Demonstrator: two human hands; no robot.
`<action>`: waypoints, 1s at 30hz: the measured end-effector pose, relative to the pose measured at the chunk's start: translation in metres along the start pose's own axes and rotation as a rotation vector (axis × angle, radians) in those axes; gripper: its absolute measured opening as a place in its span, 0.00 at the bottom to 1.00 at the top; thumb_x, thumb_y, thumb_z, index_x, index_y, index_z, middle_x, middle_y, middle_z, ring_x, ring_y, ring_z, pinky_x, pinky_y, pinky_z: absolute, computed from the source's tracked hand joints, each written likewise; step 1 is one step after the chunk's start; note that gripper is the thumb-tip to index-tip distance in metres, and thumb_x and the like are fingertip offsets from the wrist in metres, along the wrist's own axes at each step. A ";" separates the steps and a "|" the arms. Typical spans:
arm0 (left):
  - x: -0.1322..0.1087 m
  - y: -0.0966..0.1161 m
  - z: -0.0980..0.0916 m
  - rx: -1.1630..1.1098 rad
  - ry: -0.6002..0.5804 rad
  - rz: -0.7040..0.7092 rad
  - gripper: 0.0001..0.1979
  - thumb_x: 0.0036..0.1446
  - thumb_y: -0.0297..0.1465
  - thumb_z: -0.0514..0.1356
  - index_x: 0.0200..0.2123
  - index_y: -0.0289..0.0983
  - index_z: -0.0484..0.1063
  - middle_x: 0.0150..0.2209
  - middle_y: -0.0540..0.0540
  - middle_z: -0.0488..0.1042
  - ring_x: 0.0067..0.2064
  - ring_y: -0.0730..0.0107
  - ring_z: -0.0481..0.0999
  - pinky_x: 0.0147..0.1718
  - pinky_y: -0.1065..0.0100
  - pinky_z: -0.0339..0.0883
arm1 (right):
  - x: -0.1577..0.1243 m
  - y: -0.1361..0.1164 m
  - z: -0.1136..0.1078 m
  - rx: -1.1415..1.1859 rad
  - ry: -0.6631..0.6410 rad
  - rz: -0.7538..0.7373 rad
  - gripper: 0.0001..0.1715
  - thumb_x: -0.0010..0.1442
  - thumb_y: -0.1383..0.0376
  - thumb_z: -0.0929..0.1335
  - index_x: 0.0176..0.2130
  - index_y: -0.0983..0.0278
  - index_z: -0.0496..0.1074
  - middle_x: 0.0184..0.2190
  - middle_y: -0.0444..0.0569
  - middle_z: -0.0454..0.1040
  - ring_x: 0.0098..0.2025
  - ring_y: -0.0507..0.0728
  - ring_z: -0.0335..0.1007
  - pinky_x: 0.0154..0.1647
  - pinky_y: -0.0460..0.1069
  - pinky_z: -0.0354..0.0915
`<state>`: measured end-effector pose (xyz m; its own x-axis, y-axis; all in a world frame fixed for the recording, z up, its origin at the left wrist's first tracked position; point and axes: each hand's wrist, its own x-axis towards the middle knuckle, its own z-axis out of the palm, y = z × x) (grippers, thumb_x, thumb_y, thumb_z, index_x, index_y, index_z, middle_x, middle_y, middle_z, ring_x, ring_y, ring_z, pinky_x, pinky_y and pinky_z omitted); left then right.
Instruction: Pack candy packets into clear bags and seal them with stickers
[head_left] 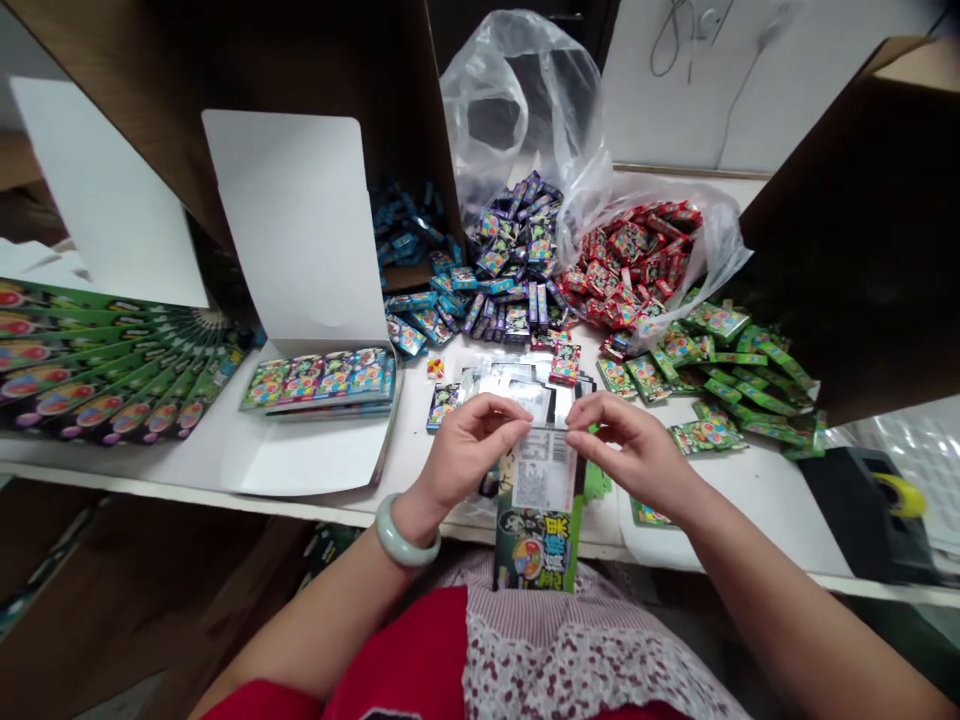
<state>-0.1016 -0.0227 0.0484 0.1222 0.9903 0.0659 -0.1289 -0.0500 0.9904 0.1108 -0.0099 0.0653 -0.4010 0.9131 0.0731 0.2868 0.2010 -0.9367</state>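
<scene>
Head view shows the left hand (476, 450) and the right hand (637, 455) close together, thumb and fingertips of each pinched on an upper corner of a flat packet (535, 530), with a short span of its top edge between them. Just below the fingers runs the front edge of the white table (799, 520), and the packet's lower end reaches past it over the lap. Left of the left fingers, a strip of tabletop separates them from an open white box (311, 462) holding stacked packs (337, 372). Right of the right wrist, more tabletop shows before a black tape dispenser (855, 515). Room is tighter beyond the fingertips: clear sleeves (491, 377) lie close ahead, with blue boxes (431, 322), purple boxes (517, 240) and red boxes (634, 250) heaped farther off; green boxes (742, 375) spread to the right. The packet's long axis runs from the fingertips toward the body, its pale label end up at the fingers and its colourful wheel picture at the lap end.
</scene>
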 end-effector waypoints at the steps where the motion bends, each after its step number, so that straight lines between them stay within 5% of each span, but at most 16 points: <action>1: 0.002 0.000 0.001 -0.013 0.010 -0.029 0.05 0.51 0.29 0.66 0.32 0.37 0.74 0.33 0.48 0.76 0.35 0.73 0.75 0.35 0.71 0.69 | 0.003 -0.002 0.000 0.031 0.003 0.040 0.07 0.57 0.61 0.70 0.33 0.61 0.70 0.34 0.47 0.72 0.37 0.54 0.68 0.34 0.49 0.65; 9: 0.007 0.006 -0.006 0.058 -0.073 -0.037 0.04 0.52 0.29 0.64 0.28 0.36 0.72 0.29 0.49 0.73 0.32 0.74 0.71 0.32 0.70 0.66 | 0.017 -0.012 -0.003 0.207 -0.135 0.264 0.07 0.54 0.61 0.70 0.31 0.63 0.71 0.28 0.45 0.72 0.28 0.51 0.65 0.29 0.48 0.63; 14: -0.003 0.010 -0.014 0.083 -0.177 0.078 0.03 0.58 0.29 0.61 0.32 0.37 0.74 0.36 0.45 0.76 0.40 0.70 0.75 0.41 0.66 0.69 | -0.002 -0.015 -0.001 -0.008 -0.083 0.014 0.05 0.61 0.62 0.68 0.36 0.61 0.72 0.37 0.50 0.74 0.39 0.55 0.70 0.38 0.52 0.67; 18: -0.002 0.009 -0.018 0.031 -0.193 0.008 0.03 0.56 0.29 0.63 0.31 0.37 0.74 0.36 0.45 0.77 0.40 0.69 0.76 0.42 0.65 0.70 | -0.016 -0.011 0.008 -0.187 -0.032 -0.172 0.06 0.62 0.64 0.68 0.42 0.58 0.71 0.42 0.50 0.73 0.46 0.57 0.70 0.45 0.55 0.68; 23: 0.006 0.008 -0.020 -0.061 -0.205 -0.181 0.08 0.53 0.35 0.65 0.27 0.36 0.75 0.33 0.44 0.78 0.35 0.67 0.76 0.37 0.65 0.71 | -0.022 0.000 0.017 -0.160 0.063 -0.182 0.05 0.64 0.65 0.66 0.42 0.58 0.69 0.43 0.51 0.70 0.45 0.57 0.70 0.40 0.53 0.71; 30: -0.008 0.003 -0.014 0.088 -0.225 -0.069 0.05 0.54 0.32 0.65 0.33 0.37 0.75 0.37 0.44 0.78 0.40 0.67 0.76 0.42 0.65 0.72 | -0.026 0.009 0.020 -0.120 0.083 -0.140 0.04 0.64 0.66 0.65 0.41 0.59 0.68 0.42 0.51 0.69 0.45 0.57 0.69 0.40 0.53 0.70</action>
<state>-0.1162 -0.0286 0.0490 0.3452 0.9384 0.0136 -0.0275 -0.0044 0.9996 0.1067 -0.0388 0.0486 -0.3723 0.8986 0.2322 0.3367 0.3639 -0.8685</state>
